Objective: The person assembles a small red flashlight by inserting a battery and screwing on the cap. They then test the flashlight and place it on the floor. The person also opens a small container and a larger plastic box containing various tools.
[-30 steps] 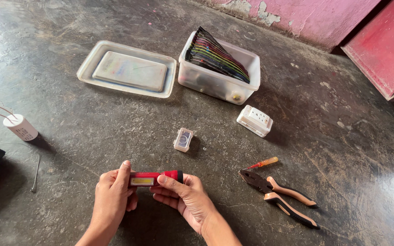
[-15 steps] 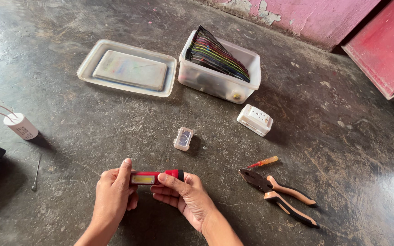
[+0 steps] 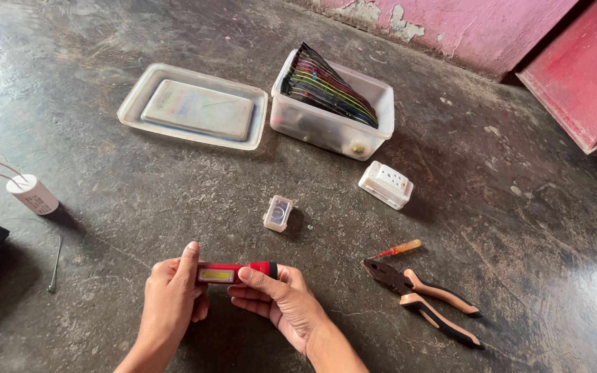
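A small red torch with a yellow light strip on its side and a black band at one end lies level between both hands, low over the dark concrete floor. My left hand grips its left end, index finger lying over the top. My right hand holds the right end, thumb pressed on the body near the black band.
Pliers with orange-black handles and a small orange screwdriver lie to the right. Ahead are a small clear case, a white socket block, a clear tub of dark packets, and its lid. A white capacitor stands at left.
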